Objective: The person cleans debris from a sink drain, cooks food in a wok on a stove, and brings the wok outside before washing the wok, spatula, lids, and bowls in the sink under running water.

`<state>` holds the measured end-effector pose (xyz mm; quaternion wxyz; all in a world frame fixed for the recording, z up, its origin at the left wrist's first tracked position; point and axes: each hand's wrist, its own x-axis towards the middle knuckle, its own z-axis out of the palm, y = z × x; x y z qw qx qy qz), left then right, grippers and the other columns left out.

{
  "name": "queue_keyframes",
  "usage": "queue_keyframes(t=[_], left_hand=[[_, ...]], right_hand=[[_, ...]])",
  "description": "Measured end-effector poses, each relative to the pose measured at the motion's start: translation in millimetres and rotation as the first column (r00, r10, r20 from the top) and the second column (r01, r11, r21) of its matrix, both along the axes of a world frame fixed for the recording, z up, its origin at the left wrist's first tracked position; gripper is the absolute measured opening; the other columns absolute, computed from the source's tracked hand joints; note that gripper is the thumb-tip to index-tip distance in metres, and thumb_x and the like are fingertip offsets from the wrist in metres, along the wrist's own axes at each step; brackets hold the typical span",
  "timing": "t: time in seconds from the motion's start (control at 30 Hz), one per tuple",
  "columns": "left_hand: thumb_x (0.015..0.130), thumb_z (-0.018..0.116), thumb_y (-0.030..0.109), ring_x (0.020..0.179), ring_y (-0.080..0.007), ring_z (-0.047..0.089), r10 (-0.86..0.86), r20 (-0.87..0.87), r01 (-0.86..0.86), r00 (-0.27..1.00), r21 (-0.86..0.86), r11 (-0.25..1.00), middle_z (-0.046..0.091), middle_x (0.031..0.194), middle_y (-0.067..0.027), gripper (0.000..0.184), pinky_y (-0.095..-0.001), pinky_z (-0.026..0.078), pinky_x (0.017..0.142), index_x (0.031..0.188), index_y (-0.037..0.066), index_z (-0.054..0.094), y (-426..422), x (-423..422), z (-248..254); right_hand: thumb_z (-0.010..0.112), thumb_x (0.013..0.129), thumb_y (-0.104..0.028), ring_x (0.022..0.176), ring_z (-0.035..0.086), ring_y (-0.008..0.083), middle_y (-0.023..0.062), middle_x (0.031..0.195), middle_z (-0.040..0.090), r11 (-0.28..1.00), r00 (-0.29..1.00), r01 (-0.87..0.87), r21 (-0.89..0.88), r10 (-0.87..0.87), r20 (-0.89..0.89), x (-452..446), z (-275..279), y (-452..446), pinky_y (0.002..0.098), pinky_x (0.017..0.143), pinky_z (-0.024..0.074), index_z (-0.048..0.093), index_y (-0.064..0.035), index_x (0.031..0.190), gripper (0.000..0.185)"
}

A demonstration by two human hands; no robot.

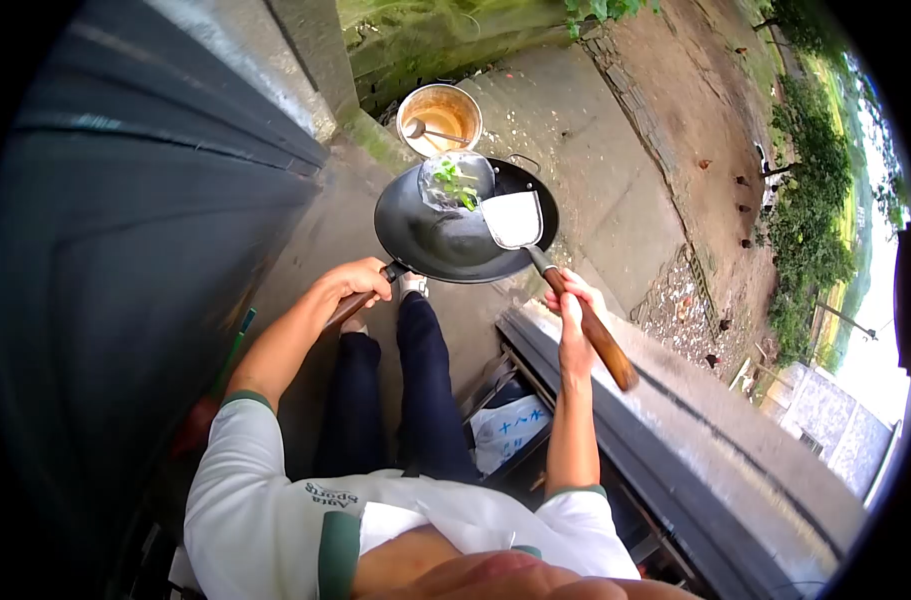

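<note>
My left hand [363, 282] is wrapped round the wooden handle of a black wok [415, 225], which hangs in the air in front of me. Water and some green leaves [453, 184] show at the wok's far side, near its rim. My right hand [573, 305] grips the brown wooden handle of a metal spatula [513, 220]. The spatula's broad blade lies over the right part of the wok. Just beyond the wok a round bucket [441, 105] stands on the ground, with a long-handled ladle [415, 128] inside.
A dark door [155, 180] fills the left side. A concrete ledge [695, 430] runs along the lower right. Below it lies a white bag [510, 430]. Mossy wall [445, 35] rises behind the bucket. Several chickens and trees [815, 190] are farther right.
</note>
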<state>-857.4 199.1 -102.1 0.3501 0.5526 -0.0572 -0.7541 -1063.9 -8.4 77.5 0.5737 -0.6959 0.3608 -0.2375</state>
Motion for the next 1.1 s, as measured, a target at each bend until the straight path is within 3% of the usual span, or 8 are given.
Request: queue_keyframes(t=[0.17, 0.5, 0.67, 0.83, 0.87, 0.9, 1.0, 1.1], left_hand=[[0.064, 0.058, 0.001, 0.04, -0.0115, 0.046, 0.089, -0.344, -0.083, 0.935, 0.031, 0.996, 0.049, 0.053, -0.0047, 0.009, -0.0242, 0.038, 0.037, 0.065, 0.003, 0.049, -55.3, 42.7, -35.1], [0.066, 0.054, 0.002, 0.04, -0.011, 0.041, 0.114, -0.581, -0.147, 0.806, -0.009, 0.989, 0.043, 0.051, -0.0022, 0.01, -0.0269, 0.035, 0.038, 0.068, 0.006, 0.045, -126.1, 75.4, -51.3], [0.061, 0.055, -0.002, 0.038, -0.014, 0.045, 0.11, -0.307, -0.116, 0.945, -0.002, 0.993, 0.047, 0.049, -0.0065, 0.009, -0.0277, 0.036, 0.036, 0.061, 0.001, 0.047, -119.3, 53.8, -16.8], [0.059, 0.052, -0.003, 0.038, -0.0161, 0.049, -0.009, 0.115, 0.016, 0.993, -0.059, 0.998, 0.049, 0.049, -0.0077, 0.008, -0.03, 0.038, 0.035, 0.066, -0.003, 0.048, -77.6, 28.9, 66.5], [0.059, 0.051, -0.002, 0.038, -0.0155, 0.049, -0.064, 0.171, 0.067, 0.983, -0.009, 0.998, 0.05, 0.051, -0.0083, 0.009, -0.03, 0.038, 0.035, 0.068, -0.003, 0.048, -64.3, 22.6, 71.8], [0.059, 0.052, -0.001, 0.038, -0.0153, 0.048, -0.077, 0.232, 0.083, 0.97, -0.019, 0.996, 0.05, 0.052, -0.0084, 0.009, -0.0302, 0.038, 0.036, 0.067, -0.003, 0.047, -54.0, 22.4, 95.3], [0.059, 0.052, -0.001, 0.038, -0.0159, 0.047, -0.085, 0.25, 0.088, 0.965, 0.0, 0.996, 0.049, 0.051, -0.0075, 0.01, -0.03, 0.038, 0.036, 0.068, -0.002, 0.047, -19.2, 15.7, 114.2], [0.06, 0.052, -0.001, 0.037, -0.0153, 0.046, -0.058, 0.226, 0.067, 0.972, -0.032, 0.997, 0.047, 0.05, -0.0066, 0.01, -0.0295, 0.037, 0.035, 0.067, 0.0, 0.045, 4.1, 5.0, 122.3]], right_hand=[[0.053, 0.084, -0.02, 0.071, 0.061, 0.0267, 0.0293, 0.108, 0.05, 0.984, 0.994, -0.013, -0.179, 0.033, 0.107, 34.4, 23.6, -40.4, 0.0335, 0.066, 0.0512, 0.05, 0.0034, 0.096, 0.027], [0.054, 0.082, -0.034, 0.068, 0.061, 0.0285, 0.0305, 0.105, 0.05, 0.964, 0.979, -0.008, -0.265, 0.061, 0.193, 62.6, 43.5, -85.3, 0.0335, 0.059, 0.0511, 0.049, 0.0022, 0.097, 0.039], [0.054, 0.083, -0.022, 0.075, 0.06, 0.0287, 0.0288, 0.109, 0.05, 0.977, 0.981, 0.002, -0.212, 0.039, 0.19, 65.3, 43.2, -99.3, 0.0345, 0.069, 0.0496, 0.05, 0.0016, 0.096, 0.027], [0.056, 0.079, 0.0, 0.091, 0.058, 0.0208, 0.0161, 0.109, 0.056, 0.925, 0.971, -0.195, -0.325, 0.134, -0.2, 74.0, 37.6, -97.7, 0.0306, 0.082, 0.0451, 0.053, -0.0001, 0.091, 0.013], [0.058, 0.077, 0.001, 0.097, 0.056, 0.0179, 0.012, 0.106, 0.058, 0.953, 0.96, -0.205, -0.222, 0.153, -0.233, 71.7, 36.7, -94.1, 0.0285, 0.085, 0.0429, 0.055, 0.0001, 0.087, 0.01], [0.061, 0.075, 0.002, 0.082, 0.057, 0.014, 0.0089, 0.091, 0.061, 0.96, 0.964, -0.177, -0.216, 0.124, -0.237, 68.4, 29.2, -88.9, 0.026, 0.073, 0.0457, 0.057, 0.0003, 0.082, 0.008], [0.065, 0.075, -0.011, 0.06, 0.054, 0.008, 0.0043, 0.065, 0.06, 0.987, 0.894, -0.135, -0.084, 0.085, -0.439, 63.6, 27.3, -75.8, 0.0223, 0.056, 0.0431, 0.058, -0.0018, 0.074, 0.011], [0.065, 0.072, -0.029, 0.057, 0.058, 0.0159, 0.0078, 0.06, 0.058, 0.945, 0.666, -0.321, 0.066, 0.274, -0.694, 78.3, 47.1, -67.6, 0.029, 0.055, 0.0454, 0.055, -0.0022, 0.067, 0.029]])
